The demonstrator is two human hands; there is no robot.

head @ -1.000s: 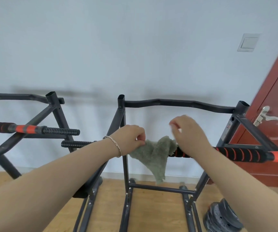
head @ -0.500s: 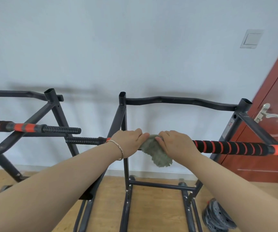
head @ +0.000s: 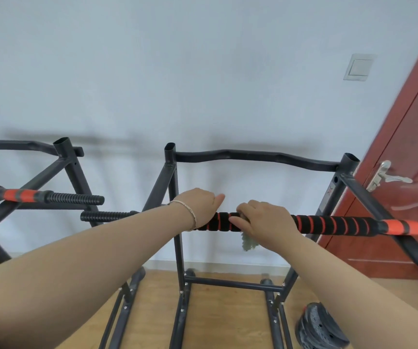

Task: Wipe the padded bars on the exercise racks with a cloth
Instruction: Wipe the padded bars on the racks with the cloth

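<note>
The padded bar (head: 333,224), wrapped in black foam with orange spiral stripes, lay roughly level across the nearer exercise rack (head: 175,187), its far right end banded in orange tape and its bare threaded end (head: 107,215) jutting out past the rack's left upright. The right hand (head: 265,220) sat on top of the bar near its middle, fingers curled down round it and gripping the grey-green cloth (head: 248,241) against the foam; only a small ragged tuft of the cloth showed, hanging just under the hand. The left hand (head: 200,205), with a thin bracelet (head: 190,212) at the wrist, held the same bar just to the left, fingers bent over the far side and mostly hidden, thumb stretched out towards the right hand without touching it. A short stretch of striped foam showed between the two hands. A second rack (head: 72,170) stood to the left with its own bar (head: 19,194), taped orange and ending in a threaded tip. Behind both rose a pale wall (head: 202,71) with a light switch (head: 359,67); at the right stood a red-brown door (head: 409,152) with a metal lever handle (head: 386,176). Dark weight plates (head: 321,328) lay stacked on the wooden floor (head: 228,318) by the rack's right foot.
</note>
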